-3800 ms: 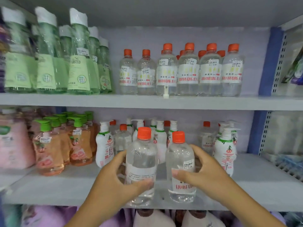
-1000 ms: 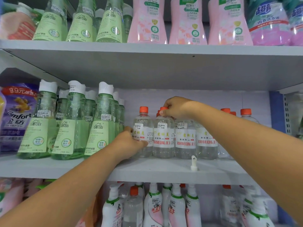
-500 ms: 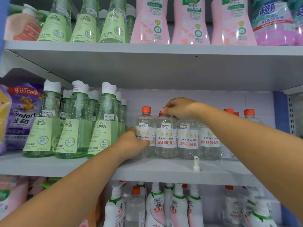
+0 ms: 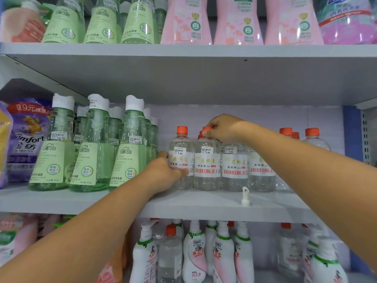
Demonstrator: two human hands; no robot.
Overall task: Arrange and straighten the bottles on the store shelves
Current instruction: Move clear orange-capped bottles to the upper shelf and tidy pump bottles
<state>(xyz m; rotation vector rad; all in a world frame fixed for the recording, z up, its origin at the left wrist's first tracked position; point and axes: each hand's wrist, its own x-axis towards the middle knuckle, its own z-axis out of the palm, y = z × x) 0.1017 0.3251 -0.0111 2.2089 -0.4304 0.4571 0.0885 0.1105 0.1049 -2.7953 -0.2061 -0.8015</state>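
Observation:
Several clear bottles with orange caps and white labels stand in a row on the middle shelf point(image 4: 214, 203). My left hand point(image 4: 163, 172) wraps the lower body of the leftmost clear bottle point(image 4: 181, 148) from its left side. My right hand point(image 4: 224, 127) reaches over the row, its fingers closed on the orange cap of the second clear bottle point(image 4: 207, 168). To the right stand two more clear bottles point(image 4: 234, 168) in the front row, partly hidden by my right forearm. More orange caps point(image 4: 312, 132) show behind the arm.
Tall green bottles point(image 4: 130, 148) with white caps crowd the shelf left of my left hand. A purple refill pouch point(image 4: 26, 139) stands far left. A loose white cap piece point(image 4: 245, 196) sits near the shelf's front edge. Pink bottles point(image 4: 185, 23) fill the shelf above; pump bottles point(image 4: 195, 250) stand below.
From the lower shelf, both hands came up to the middle shelf. In the last second they have stayed on the same two clear bottles, and the view has barely shifted.

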